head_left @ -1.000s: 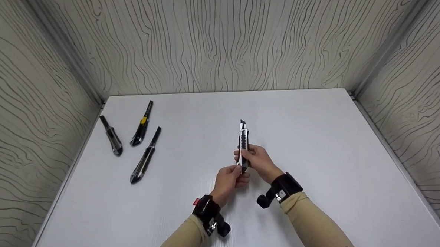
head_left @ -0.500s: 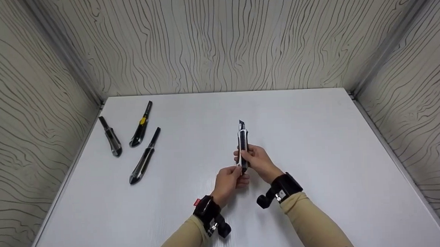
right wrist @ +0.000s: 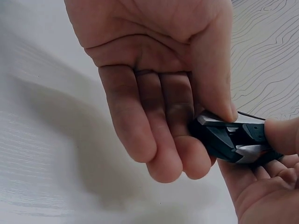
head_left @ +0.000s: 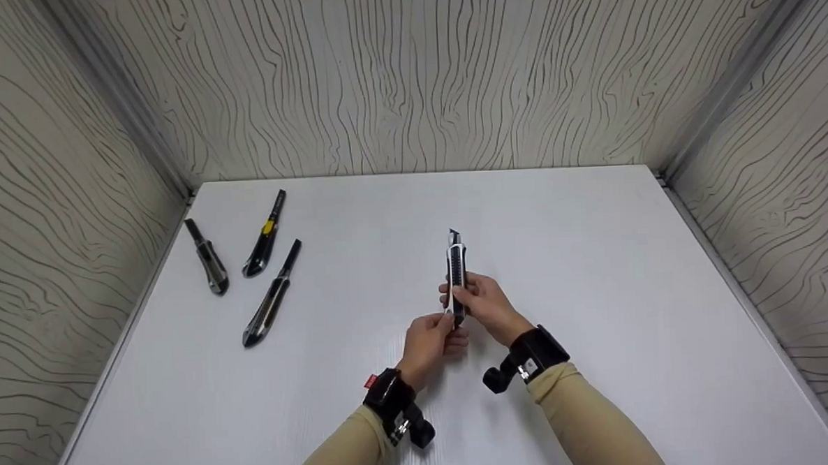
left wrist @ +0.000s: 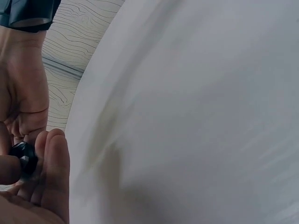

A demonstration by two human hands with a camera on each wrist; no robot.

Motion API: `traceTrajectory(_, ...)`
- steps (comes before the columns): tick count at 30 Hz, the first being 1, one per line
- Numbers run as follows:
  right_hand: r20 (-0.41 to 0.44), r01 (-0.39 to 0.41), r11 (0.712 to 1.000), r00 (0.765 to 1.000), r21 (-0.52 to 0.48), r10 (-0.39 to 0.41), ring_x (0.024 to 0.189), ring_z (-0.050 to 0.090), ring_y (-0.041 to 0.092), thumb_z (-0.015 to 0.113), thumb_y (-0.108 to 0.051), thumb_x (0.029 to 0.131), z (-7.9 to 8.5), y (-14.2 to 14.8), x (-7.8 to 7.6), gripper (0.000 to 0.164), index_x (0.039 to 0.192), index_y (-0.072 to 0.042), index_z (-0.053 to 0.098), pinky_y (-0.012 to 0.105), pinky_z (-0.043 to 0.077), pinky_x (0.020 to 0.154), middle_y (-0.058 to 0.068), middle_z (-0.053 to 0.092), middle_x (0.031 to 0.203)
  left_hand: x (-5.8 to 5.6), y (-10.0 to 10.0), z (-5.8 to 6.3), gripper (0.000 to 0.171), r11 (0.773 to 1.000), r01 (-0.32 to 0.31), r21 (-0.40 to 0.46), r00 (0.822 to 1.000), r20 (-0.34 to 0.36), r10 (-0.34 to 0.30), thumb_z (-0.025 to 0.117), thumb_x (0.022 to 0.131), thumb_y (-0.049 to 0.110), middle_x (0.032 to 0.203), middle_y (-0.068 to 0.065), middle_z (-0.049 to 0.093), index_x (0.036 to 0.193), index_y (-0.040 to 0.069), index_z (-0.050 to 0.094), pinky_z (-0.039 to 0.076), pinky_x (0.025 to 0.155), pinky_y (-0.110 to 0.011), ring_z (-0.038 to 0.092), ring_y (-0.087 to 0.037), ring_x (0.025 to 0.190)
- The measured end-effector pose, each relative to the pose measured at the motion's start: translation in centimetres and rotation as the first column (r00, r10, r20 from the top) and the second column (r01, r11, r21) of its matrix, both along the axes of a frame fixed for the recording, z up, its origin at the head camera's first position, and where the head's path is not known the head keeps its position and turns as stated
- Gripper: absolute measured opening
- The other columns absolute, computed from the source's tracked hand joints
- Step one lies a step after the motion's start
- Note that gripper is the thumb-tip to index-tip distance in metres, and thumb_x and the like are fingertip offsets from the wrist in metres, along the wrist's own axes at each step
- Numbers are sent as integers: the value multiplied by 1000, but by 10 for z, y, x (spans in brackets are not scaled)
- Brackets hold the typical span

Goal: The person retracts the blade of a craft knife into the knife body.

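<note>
A utility knife [head_left: 456,265] with a silver and black body is held up in front of me, blade end pointing away and a short stretch of blade showing. My right hand [head_left: 487,303] grips the body, thumb lying along its face and fingers behind it. Lower down, my left hand [head_left: 429,340] pinches the butt end between thumb and fingers. In the right wrist view, the black and silver end of the knife [right wrist: 238,137] shows between both thumbs and the fingers. Only a small dark piece of the knife [left wrist: 25,156] shows in the left wrist view.
Three more cutter knives lie at the table's left: a grey one [head_left: 209,259], a black one with a yellow slider [head_left: 264,235] and a longer dark one [head_left: 272,294]. Patterned walls [head_left: 407,79] enclose the white table [head_left: 596,238] at the back and sides.
The knife in my hands tips slightly, its blade tip ending a little lower and further left in the head view. Both hands keep their hold, almost still.
</note>
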State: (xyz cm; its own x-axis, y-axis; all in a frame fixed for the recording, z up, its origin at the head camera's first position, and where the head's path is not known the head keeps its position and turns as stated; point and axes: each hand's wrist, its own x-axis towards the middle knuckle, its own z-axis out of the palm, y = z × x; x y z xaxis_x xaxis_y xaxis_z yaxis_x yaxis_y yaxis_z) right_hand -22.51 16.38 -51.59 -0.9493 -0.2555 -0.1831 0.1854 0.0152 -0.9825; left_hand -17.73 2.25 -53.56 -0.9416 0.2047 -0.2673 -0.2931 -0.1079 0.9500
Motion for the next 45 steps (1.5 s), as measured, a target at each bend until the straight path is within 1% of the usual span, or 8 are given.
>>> traceTrajectory(6, -4, -8, 1000, 1000, 23, 8, 98, 66, 12, 47, -4, 100, 1, -1, 1, 39, 134, 14, 41, 24, 53, 86, 30, 58, 127, 0, -1, 0, 34, 1000, -4, -4, 1000, 3, 4, 46, 102, 14, 88, -15, 73, 112, -15, 60, 61, 74, -33, 69, -14, 73)
traceTrajectory(14, -17, -19, 999, 1000, 42, 20, 100, 65, 13, 48, -4, 100, 0, -2, 0, 40, 134, 14, 41, 25, 52, 88, 30, 58, 127, 0, -1, 0, 36, 1000, -10, -7, 1000, 7, 10, 46, 102, 16, 91, -20, 72, 113, -15, 61, 61, 74, -36, 70, -15, 73)
traceTrajectory(18, -16, -28, 999, 999, 45, 29, 101, 65, 13, 48, -5, 100, 0, -2, 1, 41, 135, 13, 40, 25, 51, 89, 29, 57, 128, -1, -1, -1, 36, 1000, -11, -4, 1000, 11, 11, 46, 102, 16, 91, -20, 73, 113, -14, 61, 61, 74, -37, 70, -15, 73)
traceTrajectory(26, 8, -44, 997, 999, 62, 44, 113, 62, 19, 48, -3, 99, -2, -3, 1, 44, 140, 10, 37, 34, 48, 102, 29, 54, 134, -1, -2, -1, 36, 1000, -11, -14, 1000, 11, 12, 46, 101, 16, 86, -13, 73, 113, -14, 61, 61, 74, -35, 71, -15, 74)
traceTrajectory(33, 15, -53, 995, 999, 84, 52, 118, 59, 24, 48, -3, 99, -1, -3, 1, 46, 142, 8, 37, 39, 44, 108, 28, 54, 135, -1, -2, -2, 36, 1000, -16, -9, 1000, 14, 16, 46, 102, 16, 88, -16, 73, 114, -14, 61, 61, 75, -34, 71, -16, 75)
traceTrajectory(36, 14, -60, 994, 998, 92, 59, 117, 60, 24, 48, -2, 98, 0, -2, 2, 45, 141, 8, 37, 35, 46, 105, 28, 54, 134, -1, -3, -2, 36, 1000, -17, -6, 1000, 13, 17, 46, 102, 16, 90, -19, 73, 114, -15, 60, 61, 76, -36, 72, -17, 76)
traceTrajectory(40, -1, -78, 992, 997, 94, 79, 116, 60, 25, 48, -1, 98, 0, -1, 2, 44, 139, 10, 39, 29, 49, 98, 30, 54, 133, -2, -2, -2, 36, 1000, -17, -10, 1000, 17, 17, 45, 102, 15, 92, -23, 72, 114, -16, 60, 61, 76, -38, 72, -19, 76)
traceTrajectory(45, -1, -83, 990, 997, 115, 83, 116, 59, 27, 47, -1, 98, 0, -2, 1, 43, 139, 10, 39, 31, 49, 98, 30, 55, 132, -1, -2, 1, 35, 1000, -17, -22, 1000, 24, 17, 45, 101, 15, 90, -20, 73, 113, -14, 61, 61, 75, -36, 71, -17, 74)
